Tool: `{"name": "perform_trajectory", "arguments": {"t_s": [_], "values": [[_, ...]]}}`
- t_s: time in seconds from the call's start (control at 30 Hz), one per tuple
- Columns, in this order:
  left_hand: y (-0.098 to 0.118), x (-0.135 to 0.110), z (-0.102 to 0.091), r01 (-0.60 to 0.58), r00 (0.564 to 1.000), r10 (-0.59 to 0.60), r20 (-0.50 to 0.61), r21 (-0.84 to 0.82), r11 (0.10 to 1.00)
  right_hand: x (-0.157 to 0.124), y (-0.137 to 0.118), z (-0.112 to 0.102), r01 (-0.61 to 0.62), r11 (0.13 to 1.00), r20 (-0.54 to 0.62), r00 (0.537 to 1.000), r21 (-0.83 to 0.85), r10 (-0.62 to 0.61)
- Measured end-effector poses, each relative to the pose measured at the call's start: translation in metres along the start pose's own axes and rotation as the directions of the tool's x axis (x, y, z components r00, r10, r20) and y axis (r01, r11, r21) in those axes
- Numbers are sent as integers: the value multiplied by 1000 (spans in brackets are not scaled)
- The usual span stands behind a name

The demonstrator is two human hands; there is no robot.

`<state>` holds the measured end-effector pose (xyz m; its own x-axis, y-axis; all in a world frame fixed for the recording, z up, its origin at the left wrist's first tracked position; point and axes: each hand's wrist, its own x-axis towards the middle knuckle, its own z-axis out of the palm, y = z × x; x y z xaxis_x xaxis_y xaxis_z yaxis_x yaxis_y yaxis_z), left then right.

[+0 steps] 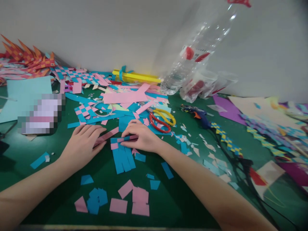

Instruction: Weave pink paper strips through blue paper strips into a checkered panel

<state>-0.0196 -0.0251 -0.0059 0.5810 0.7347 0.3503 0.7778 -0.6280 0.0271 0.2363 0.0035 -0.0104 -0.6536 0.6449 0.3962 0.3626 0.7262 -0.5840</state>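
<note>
- Lying on the green counter (173, 202): a slit blue paper (122, 157), pink woven across its top.
- Right hand (141, 136), fingers nearly closed, pinches the blue paper's upper right edge.
- Left hand (83, 141), half curled left of the blue paper, holds a pink strip (110, 134).
- Scissors (151, 119) lie beyond the blue paper, rightward.

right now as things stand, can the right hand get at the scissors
Probably yes: the scissors lie close beyond the right hand, and nothing appears to cover their handles. Its fingers are busy at the blue paper, so it would likely need to leave that first.
</note>
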Motion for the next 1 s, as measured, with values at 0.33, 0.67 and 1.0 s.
{"name": "perform_trajectory", "arguments": {"t_s": [0.33,0.67,1.0], "values": [[-3,-1,-11,-132,991,136,-16,147,980,-4,15,-13,-173,975,-157,969,136,194],[2,-1,-18,-216,964,261,-41,447,868,-6,22,-13,-228,944,-185,943,238,275],[-10,2,-15,-40,986,79,-146,253,967,-3,26,-6,-167,986,-204,965,8,165]]}}
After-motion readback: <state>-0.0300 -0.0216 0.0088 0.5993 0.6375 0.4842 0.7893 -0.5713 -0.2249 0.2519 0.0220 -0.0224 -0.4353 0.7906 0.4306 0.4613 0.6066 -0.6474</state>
